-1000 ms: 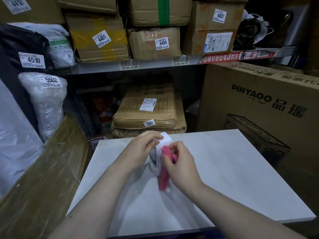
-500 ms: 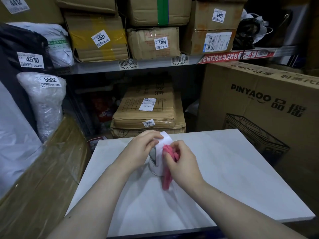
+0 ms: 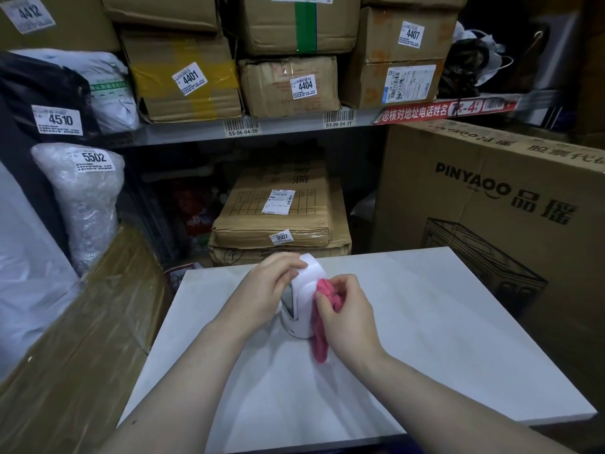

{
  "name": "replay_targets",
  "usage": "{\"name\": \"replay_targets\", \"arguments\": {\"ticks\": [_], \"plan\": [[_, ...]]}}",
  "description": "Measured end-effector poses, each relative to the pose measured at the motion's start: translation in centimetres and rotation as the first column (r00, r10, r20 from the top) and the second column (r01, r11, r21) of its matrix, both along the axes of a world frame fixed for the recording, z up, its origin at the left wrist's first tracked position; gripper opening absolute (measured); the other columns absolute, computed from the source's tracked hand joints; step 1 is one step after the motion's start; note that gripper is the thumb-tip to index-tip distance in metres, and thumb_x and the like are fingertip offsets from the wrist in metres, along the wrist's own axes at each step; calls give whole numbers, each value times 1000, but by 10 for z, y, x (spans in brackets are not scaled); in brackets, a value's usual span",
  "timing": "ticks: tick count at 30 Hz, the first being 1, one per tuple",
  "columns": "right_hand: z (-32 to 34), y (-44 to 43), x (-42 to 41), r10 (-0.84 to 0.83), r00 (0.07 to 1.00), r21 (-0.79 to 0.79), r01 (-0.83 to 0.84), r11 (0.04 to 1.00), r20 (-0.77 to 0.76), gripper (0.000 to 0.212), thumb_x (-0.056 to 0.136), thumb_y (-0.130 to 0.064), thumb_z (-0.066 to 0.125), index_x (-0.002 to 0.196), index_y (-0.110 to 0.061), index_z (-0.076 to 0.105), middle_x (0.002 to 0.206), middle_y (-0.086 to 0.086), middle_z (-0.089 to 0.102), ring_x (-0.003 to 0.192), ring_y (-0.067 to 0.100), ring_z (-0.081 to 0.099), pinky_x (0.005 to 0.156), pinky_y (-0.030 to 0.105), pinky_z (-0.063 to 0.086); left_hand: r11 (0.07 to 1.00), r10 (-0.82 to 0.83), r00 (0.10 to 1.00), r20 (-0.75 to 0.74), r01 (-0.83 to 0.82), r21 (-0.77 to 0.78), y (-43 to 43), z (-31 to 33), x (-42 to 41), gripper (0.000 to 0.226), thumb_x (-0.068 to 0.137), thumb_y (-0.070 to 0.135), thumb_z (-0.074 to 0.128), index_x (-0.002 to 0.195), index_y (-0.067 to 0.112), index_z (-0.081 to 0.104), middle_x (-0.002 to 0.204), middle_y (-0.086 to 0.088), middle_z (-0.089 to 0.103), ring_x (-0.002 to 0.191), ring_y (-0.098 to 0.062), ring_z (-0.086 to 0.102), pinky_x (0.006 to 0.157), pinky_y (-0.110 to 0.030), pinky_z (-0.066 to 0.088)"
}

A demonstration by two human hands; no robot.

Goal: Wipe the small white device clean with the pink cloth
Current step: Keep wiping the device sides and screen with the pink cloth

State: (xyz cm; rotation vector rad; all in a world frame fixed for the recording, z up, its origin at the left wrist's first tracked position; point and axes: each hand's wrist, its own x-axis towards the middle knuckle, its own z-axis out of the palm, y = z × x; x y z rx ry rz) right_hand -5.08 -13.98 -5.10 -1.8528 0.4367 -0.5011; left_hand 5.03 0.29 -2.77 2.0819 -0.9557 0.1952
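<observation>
Sealed cardboard boxes (image 3: 186, 77) labelled 4401, 4404 and 4407 crowd the shelf (image 3: 288, 124), and what they hold cannot be seen. Below it lies a flat brown parcel (image 3: 278, 211) tagged 3507; to the right stands a big PINYAOO carton (image 3: 504, 204), to the left a bubble-wrapped bundle (image 3: 82, 204) marked 5502.

The small white device (image 3: 306, 293) stands upright on the white tabletop (image 3: 425, 322), toward its far edge — a rounded, smooth shell with a grey panel on its left face. The left hand (image 3: 265, 290) grips it from the left, fingers curled over the top. The right hand (image 3: 347, 316) is closed on the pink cloth (image 3: 322, 319), pressing a bunched part against the device's right side — the loose end hangs down to the tabletop.
</observation>
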Motion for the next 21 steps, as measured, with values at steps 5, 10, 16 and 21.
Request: {"name": "replay_targets", "arguments": {"ticks": [5, 10, 16, 21], "plan": [[-4, 11, -3, 68, 997, -197, -61, 979, 29, 18, 96, -23, 62, 84, -25, 49, 90, -2, 53, 74, 8, 54, 63, 20, 42, 1000, -6, 1000, -12, 6, -9, 1, 1, 0, 23, 99, 7, 53, 112, 16, 70, 121, 14, 59, 115, 17, 47, 93, -2, 33], [-5, 17, -3, 168, 986, -362, -160, 918, -11, 8, 89, -15, 66, 92, -18, 58, 93, -6, 51, 81, 11, 51, 71, 30, 48, 1000, -12, 1000, -11, 12, -26, -1, 0, 0, 22, 99, 6, 54, 111, 15, 70, 122, 12, 60, 115, 15, 49, 93, -3, 34], [-3, 16, -5, 148, 989, -343, -132, 930, 20, 3, 92, -23, 65, 92, -21, 63, 87, -9, 55, 86, 6, 53, 67, 15, 43, 1000, -14, 1000, -24, 14, -4, -1, 0, 0, 22, 100, 12, 53, 112, 21, 69, 124, 14, 59, 119, 8, 49, 95, -4, 34], [1, 5, -5, 12, 999, -136, -6, 991, 41, 11, 92, -27, 64, 85, -25, 56, 86, -4, 61, 76, 7, 58, 66, 20, 45, 1000, -15, 1000, -10, 15, 1, -5, 0, -1, 22, 100, 12, 53, 113, 19, 69, 124, 14, 59, 118, 10, 49, 97, -6, 34]]}}
